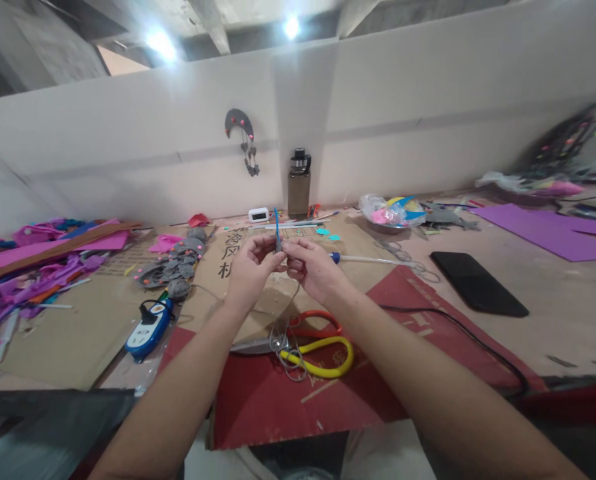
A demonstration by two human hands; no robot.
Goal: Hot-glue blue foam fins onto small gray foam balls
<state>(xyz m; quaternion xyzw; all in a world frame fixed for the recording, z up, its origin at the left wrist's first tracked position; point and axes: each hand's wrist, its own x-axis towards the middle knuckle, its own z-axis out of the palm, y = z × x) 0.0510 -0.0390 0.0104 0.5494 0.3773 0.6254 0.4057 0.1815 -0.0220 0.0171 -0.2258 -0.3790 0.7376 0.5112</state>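
My left hand (255,263) and my right hand (309,267) meet above the cardboard, fingertips pinched close together. Between them a thin blue strip (277,221) stands upright, with something small and grey at its lower end, mostly hidden by my fingers. Grey thread (295,293) hangs from beneath my right hand and lies tangled over the scissors (328,370), which have one yellow and one red handle. A white rod with a blue end (363,259) lies just right of my right hand.
Left are a power strip (149,331), a grey yarn ball (179,289), grey felt pieces (173,267) and colourful scraps (43,267). A bottle (299,190) stands by the wall. Right are a phone (478,283), a black cable (478,343) and purple sheets (543,230).
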